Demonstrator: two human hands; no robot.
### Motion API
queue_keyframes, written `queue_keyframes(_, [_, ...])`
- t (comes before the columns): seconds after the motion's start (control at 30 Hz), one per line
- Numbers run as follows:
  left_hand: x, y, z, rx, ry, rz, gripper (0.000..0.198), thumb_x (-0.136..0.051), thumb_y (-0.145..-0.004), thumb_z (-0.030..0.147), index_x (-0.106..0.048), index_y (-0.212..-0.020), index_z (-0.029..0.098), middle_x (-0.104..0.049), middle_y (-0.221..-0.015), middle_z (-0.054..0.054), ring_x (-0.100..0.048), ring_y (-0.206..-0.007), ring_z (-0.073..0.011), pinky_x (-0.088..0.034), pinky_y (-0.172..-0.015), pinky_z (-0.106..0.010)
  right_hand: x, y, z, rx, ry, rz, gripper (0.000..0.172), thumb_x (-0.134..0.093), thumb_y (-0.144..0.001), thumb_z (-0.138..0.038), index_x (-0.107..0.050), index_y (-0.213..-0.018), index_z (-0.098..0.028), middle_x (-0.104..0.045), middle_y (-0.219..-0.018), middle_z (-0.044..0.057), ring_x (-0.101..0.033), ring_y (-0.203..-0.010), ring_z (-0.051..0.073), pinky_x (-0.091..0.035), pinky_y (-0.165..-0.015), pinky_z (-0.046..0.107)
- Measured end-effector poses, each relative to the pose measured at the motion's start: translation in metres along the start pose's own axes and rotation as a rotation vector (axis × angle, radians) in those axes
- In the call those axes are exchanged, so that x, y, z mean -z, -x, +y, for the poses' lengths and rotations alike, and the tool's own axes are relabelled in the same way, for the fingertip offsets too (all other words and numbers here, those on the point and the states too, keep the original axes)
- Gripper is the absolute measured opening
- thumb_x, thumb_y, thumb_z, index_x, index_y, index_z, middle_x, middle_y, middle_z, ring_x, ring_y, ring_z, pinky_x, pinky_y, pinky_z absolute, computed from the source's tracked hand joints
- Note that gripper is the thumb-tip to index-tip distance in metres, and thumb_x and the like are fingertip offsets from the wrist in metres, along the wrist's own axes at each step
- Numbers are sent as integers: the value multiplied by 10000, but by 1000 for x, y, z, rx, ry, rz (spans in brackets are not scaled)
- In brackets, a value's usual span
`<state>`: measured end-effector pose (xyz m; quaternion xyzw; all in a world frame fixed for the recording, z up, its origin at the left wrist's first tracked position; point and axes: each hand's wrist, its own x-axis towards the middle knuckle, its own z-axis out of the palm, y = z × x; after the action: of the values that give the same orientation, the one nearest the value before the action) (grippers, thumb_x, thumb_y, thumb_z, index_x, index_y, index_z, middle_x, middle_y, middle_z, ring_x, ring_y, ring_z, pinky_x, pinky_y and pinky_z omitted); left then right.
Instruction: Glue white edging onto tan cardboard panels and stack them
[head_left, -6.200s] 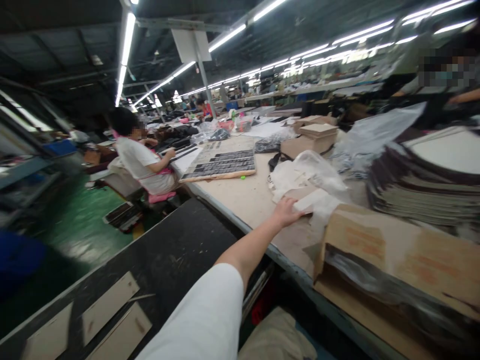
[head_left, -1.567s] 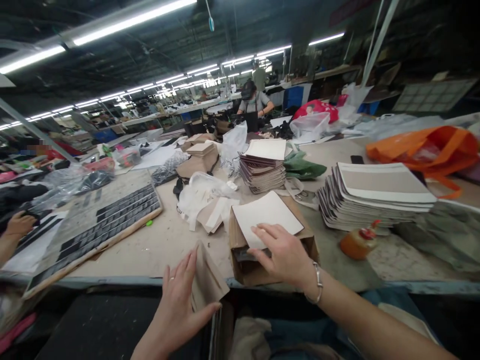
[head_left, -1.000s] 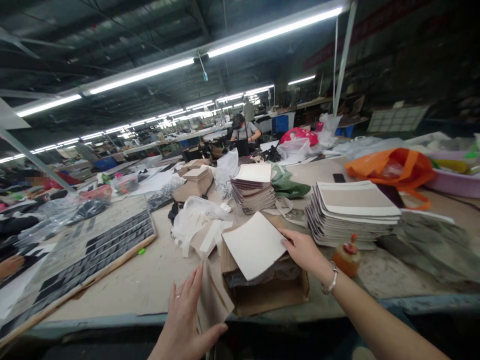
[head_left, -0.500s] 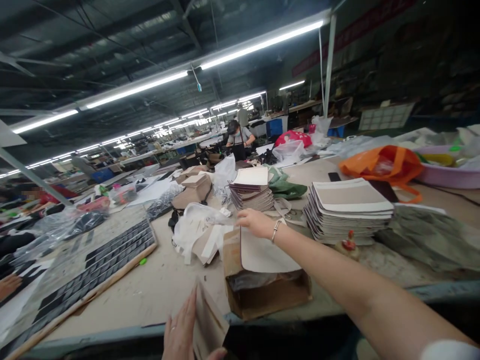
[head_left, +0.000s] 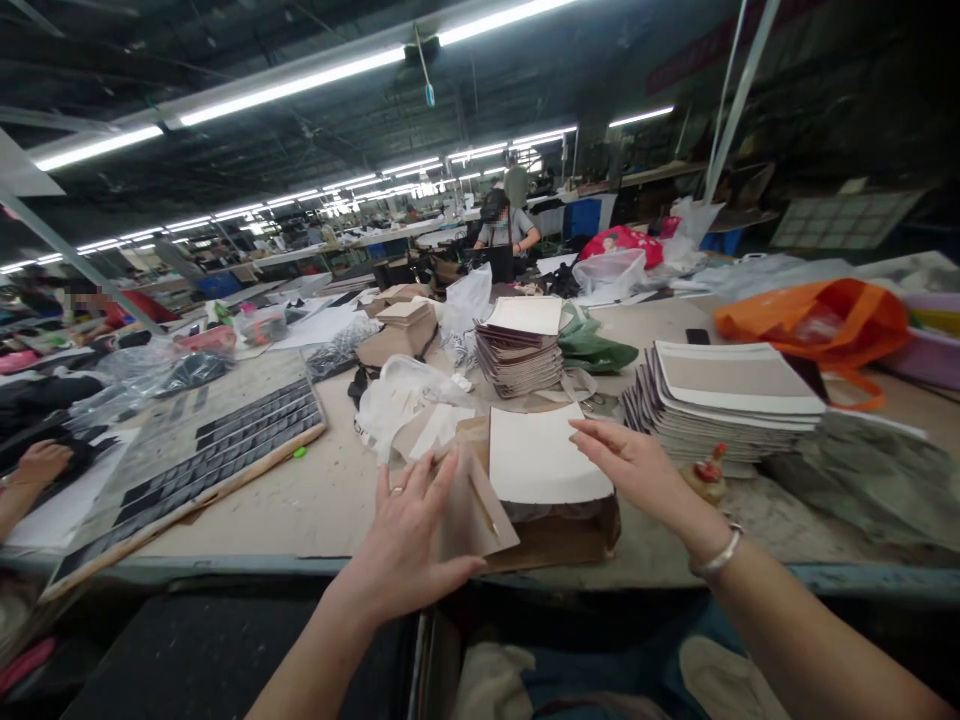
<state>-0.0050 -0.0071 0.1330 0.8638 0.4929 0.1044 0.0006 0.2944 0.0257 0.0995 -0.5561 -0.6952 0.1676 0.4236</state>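
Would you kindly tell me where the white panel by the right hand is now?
In the head view, the white panel lies on the cardboard box, just right of centre, between the beige piece at the left hand and the right hand.

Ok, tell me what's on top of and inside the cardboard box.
A white sheet lies on top of the cardboard box, the right hand at the sheet's edge. Inside, some plastic shows; the sheet hides what lies farther back.

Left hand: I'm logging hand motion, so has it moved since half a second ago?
Yes: judged against the cardboard box, the left hand has moved forward and rightward, closer to it.
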Motion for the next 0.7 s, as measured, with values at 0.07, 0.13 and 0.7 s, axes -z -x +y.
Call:
queue_keyframes(0.07, [9, -21, 16, -68, -25, 5, 1080, -682, -614, 552, -73, -1449, 239, -266, -1453, -178, -222, -1333, -382, -44, -1067, -612, 5, 9, -16, -50, -109, -35, 364, -462, -880, -441, -664, -1049, -189, -675, -954, 48, -622, -836, 183, -490, -783, 299])
queue_keyframes(0.13, [14, -40, 30, -120, -53, 12, 1096, -693, -593, 565, -84, -1447, 246, -269, -1446, -187, -230, -1327, -390, -38, -1064, -610, 6, 16, -29, -55, -143, -45, 333, -488, -868, -438, -689, -980, -197, -683, -908, 31, -624, -789, 170, -484, -734, 269])
queue_keyframes(0.7, [12, -103, 60, -234, 607, 233, 1189, -670, -645, 596, 134, -1431, 208, -192, -1483, -163, -204, -1354, -342, -144, -1099, -523, 14, 22, 2, -393, -587, 43, 508, -557, -775, -566, -684, -1022, -142, -656, -876, 85, -460, -620, 122, -336, -513, 228])
